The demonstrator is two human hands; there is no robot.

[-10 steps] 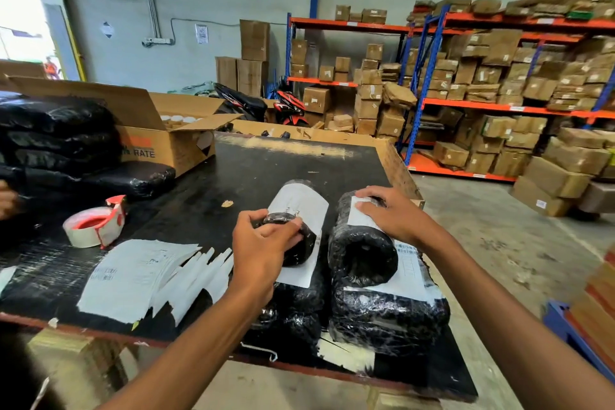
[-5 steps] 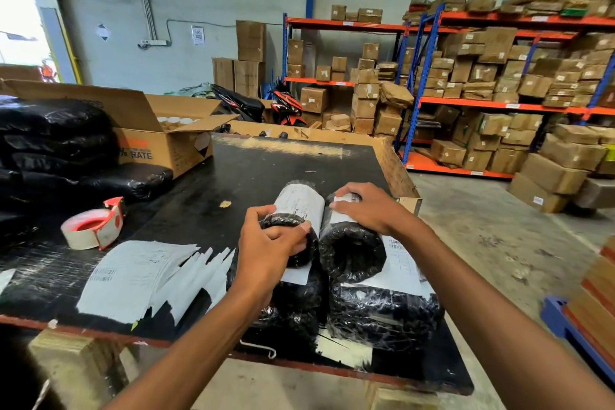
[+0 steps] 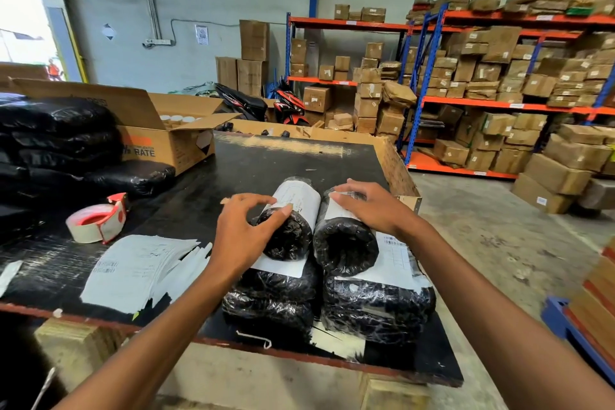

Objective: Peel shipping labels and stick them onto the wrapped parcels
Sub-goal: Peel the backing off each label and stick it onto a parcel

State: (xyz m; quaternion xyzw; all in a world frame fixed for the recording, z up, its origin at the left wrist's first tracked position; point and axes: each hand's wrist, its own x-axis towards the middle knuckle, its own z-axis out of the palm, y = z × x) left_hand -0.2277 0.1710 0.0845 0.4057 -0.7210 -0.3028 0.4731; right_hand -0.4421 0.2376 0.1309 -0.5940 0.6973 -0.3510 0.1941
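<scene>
Two black-wrapped roll parcels lie side by side on top of two larger black parcels (image 3: 376, 306) near the table's front edge. The left roll (image 3: 286, 236) carries a white label (image 3: 298, 200); my left hand (image 3: 243, 233) rests on its near end, fingers spread, thumb on the label's edge. The right roll (image 3: 346, 246) also has a white label (image 3: 392, 260). My right hand (image 3: 369, 210) lies flat over that label's far part, fingers apart. A fanned stack of white label sheets (image 3: 139, 270) lies left of the parcels.
A red-and-white tape dispenser (image 3: 98, 220) sits on the black table (image 3: 266, 160). Black wrapped parcels (image 3: 60, 143) pile up at left beside an open cardboard box (image 3: 173, 140). Orange-and-blue shelves (image 3: 499, 103) full of cartons stand behind and right. Blue pallet edge (image 3: 565, 323) at right.
My left hand has loosened from gripping the left roll's end to resting with spread fingers on it. My right hand has flattened across the right roll's label.
</scene>
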